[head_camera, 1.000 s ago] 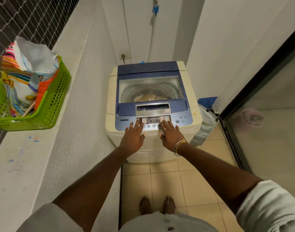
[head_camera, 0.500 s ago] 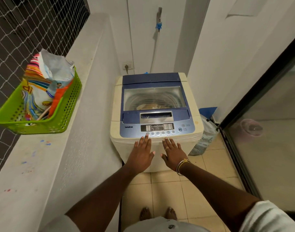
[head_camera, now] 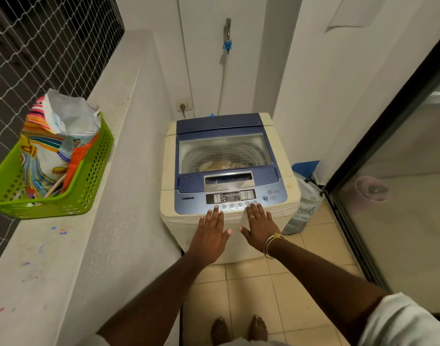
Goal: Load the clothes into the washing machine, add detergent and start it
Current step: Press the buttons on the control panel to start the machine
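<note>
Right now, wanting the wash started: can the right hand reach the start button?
Probably yes: the right hand lies open by the panel, the start button just beyond its fingertips, nothing between.

cream washing machine [head_camera: 229,171] with blue lid, green basket [head_camera: 89,176], beige floor tiles [head_camera: 251,295]

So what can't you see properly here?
Head view:
- Clothes in the cream and blue washing machine: only a pale patch through its hazy lid window.
- Black control panel labels: too small to read.
- Whether the left hand or right hand presses a button: too small to tell.
- Colourful bag: lower part hidden by the green plastic basket.
</note>
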